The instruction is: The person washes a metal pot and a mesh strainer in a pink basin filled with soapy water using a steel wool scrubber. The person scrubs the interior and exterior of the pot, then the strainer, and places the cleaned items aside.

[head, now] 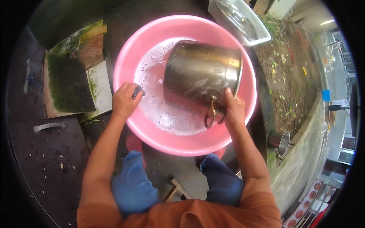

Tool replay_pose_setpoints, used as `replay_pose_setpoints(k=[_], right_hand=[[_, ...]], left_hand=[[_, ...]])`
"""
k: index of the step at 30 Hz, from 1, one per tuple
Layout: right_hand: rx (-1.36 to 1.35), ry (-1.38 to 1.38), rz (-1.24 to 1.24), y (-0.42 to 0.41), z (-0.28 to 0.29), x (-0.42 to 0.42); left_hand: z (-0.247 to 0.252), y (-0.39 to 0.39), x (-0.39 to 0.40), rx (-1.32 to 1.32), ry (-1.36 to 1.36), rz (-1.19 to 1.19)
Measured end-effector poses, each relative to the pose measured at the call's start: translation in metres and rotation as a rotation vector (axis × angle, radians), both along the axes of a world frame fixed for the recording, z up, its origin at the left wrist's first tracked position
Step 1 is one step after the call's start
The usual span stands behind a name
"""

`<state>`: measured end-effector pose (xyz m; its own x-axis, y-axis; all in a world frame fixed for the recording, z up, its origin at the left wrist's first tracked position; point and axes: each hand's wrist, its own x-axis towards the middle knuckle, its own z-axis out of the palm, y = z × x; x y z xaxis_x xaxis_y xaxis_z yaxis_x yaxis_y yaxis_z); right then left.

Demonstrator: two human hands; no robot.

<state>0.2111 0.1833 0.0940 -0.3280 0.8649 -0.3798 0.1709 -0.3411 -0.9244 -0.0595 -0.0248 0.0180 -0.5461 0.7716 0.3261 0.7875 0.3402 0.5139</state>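
Note:
A large pink plastic basin (182, 149) stands before me with soapy, bubbly water (155, 109) in it. Tilted on its side within the basin is a deep metal pot (199, 68), its rim towards the right. My right hand (235, 107) grips the pot near that rim, thumb on the outer wall; the other fingers are hidden. Close to the thumb, a metal loop handle (211, 111) hangs from the pot's side. At the basin's left rim, my left hand (124, 98) pinches a grey steel-wool scourer (138, 92), apart from the pot.
Beyond the basin at upper right sits a white tub (258, 40) with a round metal lid (236, 18) in it. Another metal pot (279, 143) lies by the brick edging at right. Mossy slabs (70, 82) and a dark panel with a handle (49, 126) are at left.

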Motion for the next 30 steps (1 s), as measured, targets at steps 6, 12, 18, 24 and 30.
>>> replay_pose_setpoints(k=[6,12,18,24,30], right_hand=[[-0.22,0.418,-0.198,0.015,0.026,0.003],[-0.346,0.555,-0.239,0.014,0.045,-0.001],[-0.329,0.607,-0.225,0.014,0.058,0.007],[-0.3,0.726,-0.106,0.042,0.026,0.054],[-0.345,1.013,-0.047,0.059,0.0,0.085]], left_hand=[[0.006,0.003,0.001,-0.171,0.056,-0.039],[0.015,0.018,0.02,-0.341,-0.24,0.065],[-0.014,0.021,0.046,0.153,-1.588,0.21],[0.071,0.037,0.056,0.184,-1.205,0.174],[0.102,0.029,0.072,0.295,-1.023,0.009]])
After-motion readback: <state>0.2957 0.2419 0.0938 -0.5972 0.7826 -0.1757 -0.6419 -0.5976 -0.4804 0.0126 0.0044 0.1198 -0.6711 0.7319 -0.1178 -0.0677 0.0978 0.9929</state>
